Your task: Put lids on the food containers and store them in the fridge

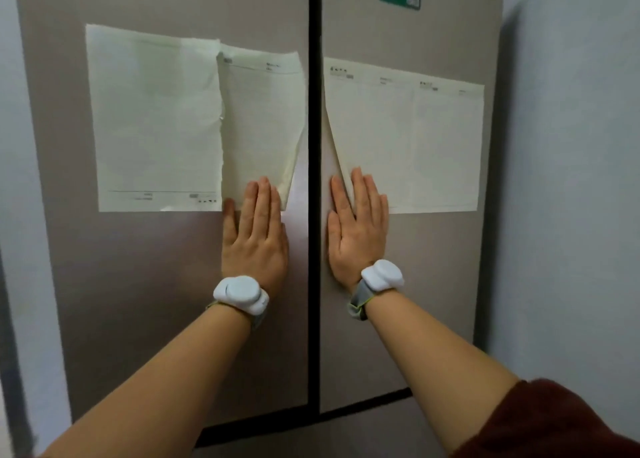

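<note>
Head view: the left hand (pixel 254 236) lies flat, fingers spread, holding nothing, on the left fridge door (pixel 166 284), fingertips over a taped paper (pixel 156 118). Beside it, across the seam, the right hand (pixel 358 229) presses the right fridge door (pixel 433 267) likewise, empty.

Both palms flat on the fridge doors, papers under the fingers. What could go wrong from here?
1. The left hand presses the loose corner of the curled sheet on the left door; it could crease or tear.
2. The right hand has fingers over the lifted edge of the right sheet, which could peel further.
3. No containers are in view, so whether they got stored cannot be checked.
</note>
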Demonstrator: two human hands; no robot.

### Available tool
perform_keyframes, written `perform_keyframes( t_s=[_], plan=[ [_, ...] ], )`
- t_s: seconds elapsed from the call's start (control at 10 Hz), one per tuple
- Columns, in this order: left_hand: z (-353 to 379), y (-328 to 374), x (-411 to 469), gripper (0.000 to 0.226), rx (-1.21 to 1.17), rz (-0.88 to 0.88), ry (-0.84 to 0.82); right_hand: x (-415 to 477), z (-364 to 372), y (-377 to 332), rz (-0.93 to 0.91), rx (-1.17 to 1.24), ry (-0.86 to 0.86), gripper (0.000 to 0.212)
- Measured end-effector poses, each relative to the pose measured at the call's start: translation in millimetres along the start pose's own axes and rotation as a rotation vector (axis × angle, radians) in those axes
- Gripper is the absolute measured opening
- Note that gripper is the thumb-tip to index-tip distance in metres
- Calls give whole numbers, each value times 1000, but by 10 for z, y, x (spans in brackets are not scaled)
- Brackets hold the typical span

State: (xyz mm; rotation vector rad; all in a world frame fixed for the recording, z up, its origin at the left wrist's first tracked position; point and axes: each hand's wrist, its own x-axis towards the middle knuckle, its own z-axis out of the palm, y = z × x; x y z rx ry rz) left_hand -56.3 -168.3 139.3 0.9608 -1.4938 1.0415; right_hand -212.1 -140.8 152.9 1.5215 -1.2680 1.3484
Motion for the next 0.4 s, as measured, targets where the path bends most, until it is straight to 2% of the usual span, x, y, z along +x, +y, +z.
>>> perform_keyframes(
  t_s=[0.2, 0.3, 0.4],
  plan=[
    [-13, -6, -4, 53, 11, 4, 7, -117, 153, 57, -7, -106, -53, 52],
    [-43, 11, 43, 53, 32, 16, 16, -59, 29, -76, 29, -14, -74, 52],
    [-23, 16, 5, 53, 27, -7, 46, -104, -276, -152, 169, 339, -41, 46]
  ],
)
